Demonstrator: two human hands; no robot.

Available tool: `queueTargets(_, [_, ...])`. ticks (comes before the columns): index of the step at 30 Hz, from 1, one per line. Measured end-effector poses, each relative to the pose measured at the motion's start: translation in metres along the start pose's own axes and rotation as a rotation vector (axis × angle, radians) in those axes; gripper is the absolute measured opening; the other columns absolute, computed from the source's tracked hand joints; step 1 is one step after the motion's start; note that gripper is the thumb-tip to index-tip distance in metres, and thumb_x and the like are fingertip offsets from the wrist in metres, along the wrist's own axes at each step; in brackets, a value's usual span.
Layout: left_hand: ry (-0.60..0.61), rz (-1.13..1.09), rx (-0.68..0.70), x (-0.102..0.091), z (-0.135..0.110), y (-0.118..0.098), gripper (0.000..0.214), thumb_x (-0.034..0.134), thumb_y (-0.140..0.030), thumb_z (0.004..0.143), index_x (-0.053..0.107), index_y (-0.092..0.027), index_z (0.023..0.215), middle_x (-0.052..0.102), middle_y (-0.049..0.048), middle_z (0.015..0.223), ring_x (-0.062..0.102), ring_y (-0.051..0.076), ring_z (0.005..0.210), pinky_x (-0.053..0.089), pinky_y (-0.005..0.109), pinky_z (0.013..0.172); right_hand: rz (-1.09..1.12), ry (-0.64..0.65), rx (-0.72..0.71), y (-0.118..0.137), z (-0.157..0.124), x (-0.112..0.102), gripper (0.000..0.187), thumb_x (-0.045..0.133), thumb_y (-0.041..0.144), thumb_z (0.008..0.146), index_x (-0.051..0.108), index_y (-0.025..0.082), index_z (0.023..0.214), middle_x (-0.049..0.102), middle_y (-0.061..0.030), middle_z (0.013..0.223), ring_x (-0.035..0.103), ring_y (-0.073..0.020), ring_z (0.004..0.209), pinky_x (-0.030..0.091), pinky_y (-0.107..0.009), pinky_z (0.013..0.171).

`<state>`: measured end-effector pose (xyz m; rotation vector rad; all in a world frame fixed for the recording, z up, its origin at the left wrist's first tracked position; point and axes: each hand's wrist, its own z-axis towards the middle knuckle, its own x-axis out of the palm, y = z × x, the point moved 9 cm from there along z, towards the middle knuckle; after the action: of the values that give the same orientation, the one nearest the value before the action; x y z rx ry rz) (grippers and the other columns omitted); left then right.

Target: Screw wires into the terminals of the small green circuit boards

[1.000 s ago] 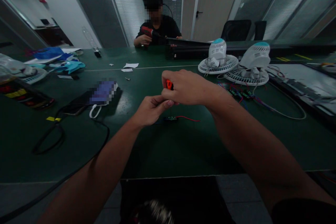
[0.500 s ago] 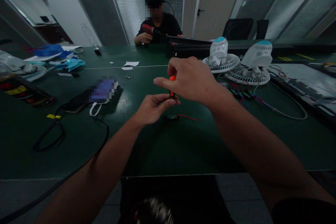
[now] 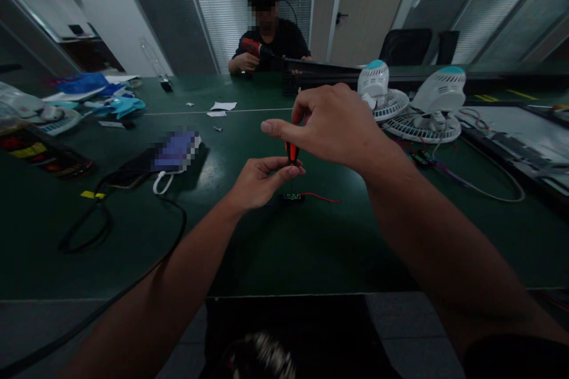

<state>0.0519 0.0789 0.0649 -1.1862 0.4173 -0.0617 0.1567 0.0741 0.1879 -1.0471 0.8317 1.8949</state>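
An orange and black screwdriver (image 3: 291, 153) stands upright over a small circuit board (image 3: 291, 196) with a red wire (image 3: 322, 197) on the green table (image 3: 284, 249). My left hand (image 3: 262, 180) pinches the lower part of the screwdriver's handle between thumb and fingers. My right hand (image 3: 331, 124) hovers above the handle's top, forefinger stretched out to the left, the other fingers curled over the handle's end. Whether it touches the handle is hidden.
Two white desk fans (image 3: 418, 103) lie face down at the right among coloured wires (image 3: 427, 160). A black cable (image 3: 128, 225) loops at the left, beside a face mask (image 3: 175, 157). A person (image 3: 269, 35) sits opposite, holding a red power tool. Blue gloves (image 3: 118, 106) lie far left.
My right hand has lifted from a closed grip on the screwdriver's top and spread its fingers. My left hand has stayed pinched on the handle, and the tool remains over the board.
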Motion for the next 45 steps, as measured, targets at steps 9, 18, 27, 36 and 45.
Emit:
queueTargets(9, [-0.037,0.032,-0.025,-0.0033,-0.0004,0.0041,0.027,0.074,-0.041,0.088,0.081,-0.018,0.100,0.083,0.0086,0.104,0.077,0.024,0.104,0.058,0.039,0.099,0.020,0.005,-0.004,-0.0012,0.0002,-0.0034,0.045,0.061,0.063,0.089,0.076,0.020,0.086,0.076,-0.0116,0.091,0.069,-0.0280,0.090,0.047,-0.038,0.081])
queueTargets(18, [-0.051,0.045,-0.032,-0.0026,-0.0014,0.0029,0.025,0.076,-0.040,0.087,0.082,-0.018,0.098,0.083,0.0078,0.102,0.076,0.023,0.100,0.059,0.037,0.095,0.008,0.035,0.003,-0.0020,-0.0009,-0.0023,0.045,0.060,0.063,0.090,0.078,0.021,0.094,0.077,-0.0132,0.097,0.069,-0.0309,0.096,0.048,-0.040,0.082])
queueTargets(27, [-0.061,0.064,-0.025,-0.0021,-0.0023,0.0024,0.030,0.077,-0.044,0.085,0.083,-0.018,0.100,0.083,0.0077,0.102,0.076,0.024,0.099,0.058,0.036,0.093,0.013,0.025,-0.011,-0.0021,0.0000,-0.0021,0.045,0.062,0.062,0.089,0.078,0.020,0.094,0.076,-0.0128,0.095,0.068,-0.0299,0.094,0.047,-0.040,0.082])
queueTargets(36, [-0.089,0.095,-0.020,-0.0053,-0.0026,0.0052,0.029,0.078,-0.046,0.084,0.083,-0.021,0.098,0.083,0.0066,0.101,0.076,0.023,0.095,0.058,0.036,0.091,0.016,0.043,-0.015,-0.0019,-0.0008,-0.0026,0.044,0.062,0.061,0.088,0.078,0.021,0.093,0.077,-0.0127,0.096,0.069,-0.0302,0.094,0.047,-0.040,0.082])
queueTargets(45, [-0.105,0.107,-0.012,-0.0066,-0.0028,0.0034,0.026,0.079,-0.044,0.084,0.082,-0.021,0.094,0.083,0.0061,0.099,0.076,0.022,0.093,0.058,0.036,0.090,-0.015,0.052,-0.007,-0.0008,-0.0008,-0.0023,0.044,0.063,0.061,0.088,0.078,0.020,0.096,0.077,-0.0124,0.092,0.068,-0.0300,0.093,0.047,-0.039,0.081])
